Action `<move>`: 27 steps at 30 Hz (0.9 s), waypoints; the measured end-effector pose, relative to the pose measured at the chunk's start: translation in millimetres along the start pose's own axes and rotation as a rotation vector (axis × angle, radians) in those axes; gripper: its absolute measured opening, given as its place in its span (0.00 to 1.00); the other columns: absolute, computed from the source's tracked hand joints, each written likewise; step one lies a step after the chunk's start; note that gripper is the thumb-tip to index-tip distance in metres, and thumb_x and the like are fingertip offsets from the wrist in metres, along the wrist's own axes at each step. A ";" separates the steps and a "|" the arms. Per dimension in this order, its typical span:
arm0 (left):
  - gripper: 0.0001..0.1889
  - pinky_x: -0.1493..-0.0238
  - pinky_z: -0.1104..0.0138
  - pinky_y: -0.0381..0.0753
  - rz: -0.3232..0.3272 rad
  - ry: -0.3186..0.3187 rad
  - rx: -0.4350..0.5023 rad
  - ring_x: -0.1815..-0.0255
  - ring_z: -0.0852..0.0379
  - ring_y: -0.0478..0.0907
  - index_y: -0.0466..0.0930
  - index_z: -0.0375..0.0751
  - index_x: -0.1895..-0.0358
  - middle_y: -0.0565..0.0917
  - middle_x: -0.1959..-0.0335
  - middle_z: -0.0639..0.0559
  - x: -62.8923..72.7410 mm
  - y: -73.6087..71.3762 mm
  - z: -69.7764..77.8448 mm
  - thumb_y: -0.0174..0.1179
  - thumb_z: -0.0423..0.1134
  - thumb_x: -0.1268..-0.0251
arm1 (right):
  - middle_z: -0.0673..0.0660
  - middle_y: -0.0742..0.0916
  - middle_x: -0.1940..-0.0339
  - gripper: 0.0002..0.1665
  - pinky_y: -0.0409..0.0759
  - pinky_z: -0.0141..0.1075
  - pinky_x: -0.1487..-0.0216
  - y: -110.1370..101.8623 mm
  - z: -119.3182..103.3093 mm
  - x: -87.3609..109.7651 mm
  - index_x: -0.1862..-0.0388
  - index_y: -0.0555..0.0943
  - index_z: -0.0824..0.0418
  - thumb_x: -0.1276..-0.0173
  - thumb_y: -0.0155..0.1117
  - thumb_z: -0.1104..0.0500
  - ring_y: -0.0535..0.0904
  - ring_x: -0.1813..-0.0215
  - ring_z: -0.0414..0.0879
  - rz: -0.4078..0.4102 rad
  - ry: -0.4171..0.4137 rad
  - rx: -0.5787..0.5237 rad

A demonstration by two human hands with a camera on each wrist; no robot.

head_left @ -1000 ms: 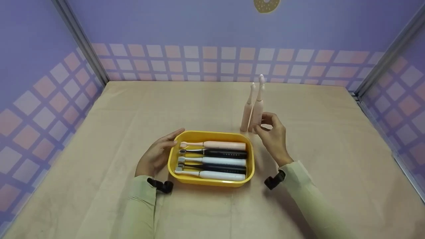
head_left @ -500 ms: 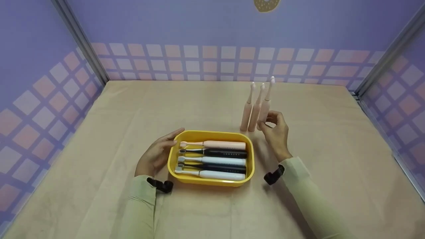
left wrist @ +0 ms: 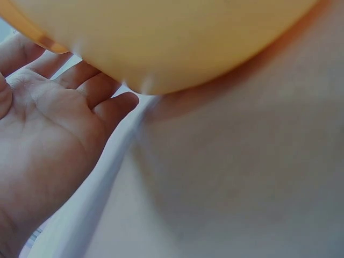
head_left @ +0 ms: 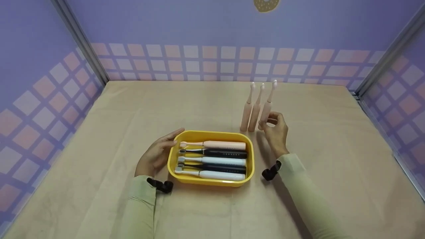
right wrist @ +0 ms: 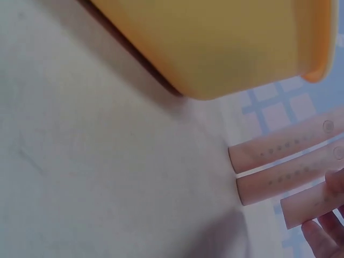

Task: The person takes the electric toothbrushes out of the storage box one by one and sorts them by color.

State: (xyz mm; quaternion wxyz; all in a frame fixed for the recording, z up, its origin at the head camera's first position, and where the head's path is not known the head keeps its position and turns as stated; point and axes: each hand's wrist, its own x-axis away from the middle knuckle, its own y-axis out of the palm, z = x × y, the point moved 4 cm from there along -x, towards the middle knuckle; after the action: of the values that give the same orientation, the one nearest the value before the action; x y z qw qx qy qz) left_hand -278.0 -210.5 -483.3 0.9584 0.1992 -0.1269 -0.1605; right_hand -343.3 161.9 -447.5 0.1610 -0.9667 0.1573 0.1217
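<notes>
My left hand [head_left: 154, 157] holds the left end of a yellow box [head_left: 212, 183], its thumb at the rim and its fingers along the outer wall [left wrist: 215, 32]. Inside lie several electric toothbrushes: a pink one [head_left: 224, 145], black ones and white ones [head_left: 222, 175]. Beyond the box's right corner, my right hand [head_left: 276, 131] pinches the lower handle of a pale pink electric toothbrush [head_left: 266, 109], head up and leaning right. Two more pink toothbrushes, the left one [head_left: 246, 116] and the middle one [head_left: 254, 116], stand upright beside it; their handle bases show in the right wrist view.
A beige cloth [head_left: 166, 106] covers the table. Purple walls with pink and white squares [head_left: 191, 51] enclose the back and sides, joined by metal corner posts [head_left: 81, 41].
My right hand has moved the pinched toothbrush rightward and slightly lower, away from the two standing ones, so a gap now shows. My left hand and the box have stayed put.
</notes>
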 end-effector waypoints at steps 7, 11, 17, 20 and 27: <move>0.29 0.35 0.63 0.72 -0.036 0.011 0.008 0.32 0.52 0.69 0.57 0.47 0.25 0.62 0.27 0.45 0.9 0.5 0.6 0.46 0.31 0.27 | 0.62 0.84 0.52 0.18 0.80 0.31 0.56 4.4 5.1 -0.6 0.50 0.75 0.66 0.39 0.66 0.66 0.82 0.49 0.53 0.008 -0.021 0.040; 0.29 0.35 0.63 0.72 -0.031 0.007 0.014 0.32 0.52 0.69 0.58 0.48 0.25 0.63 0.28 0.45 1.3 -0.2 0.5 0.47 0.31 0.28 | 0.63 0.83 0.52 0.17 0.80 0.41 0.50 6.6 8.4 -1.0 0.50 0.75 0.67 0.38 0.65 0.67 0.81 0.48 0.54 0.003 -0.018 0.047; 0.29 0.34 0.62 0.71 -0.028 0.001 0.026 0.32 0.51 0.68 0.58 0.48 0.25 0.63 0.27 0.45 1.3 -0.8 -0.3 0.48 0.31 0.28 | 0.62 0.83 0.51 0.17 0.80 0.42 0.49 9.2 14.2 -3.0 0.50 0.74 0.66 0.38 0.63 0.67 0.81 0.47 0.54 -0.022 0.024 0.061; 0.30 0.34 0.62 0.71 -0.023 -0.003 0.029 0.31 0.51 0.68 0.58 0.48 0.25 0.62 0.27 0.45 0.8 -1.6 -0.9 0.49 0.31 0.29 | 0.63 0.83 0.51 0.17 0.79 0.42 0.48 10.0 16.8 -3.9 0.50 0.74 0.66 0.38 0.63 0.68 0.80 0.47 0.54 -0.025 0.034 0.056; 0.30 0.34 0.63 0.71 -0.005 -0.005 0.018 0.31 0.52 0.68 0.59 0.47 0.26 0.62 0.27 0.46 0.1 -2.2 -0.5 0.49 0.30 0.30 | 0.62 0.82 0.50 0.19 0.77 0.43 0.44 11.8 22.4 -4.8 0.48 0.74 0.65 0.38 0.63 0.69 0.79 0.46 0.54 -0.043 0.060 0.052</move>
State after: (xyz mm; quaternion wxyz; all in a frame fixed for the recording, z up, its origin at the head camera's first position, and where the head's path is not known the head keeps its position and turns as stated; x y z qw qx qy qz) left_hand -278.3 -212.2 -484.7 0.9558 0.2076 -0.1304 -0.1624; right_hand -355.9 160.4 -470.0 0.1840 -0.9685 0.1445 0.0850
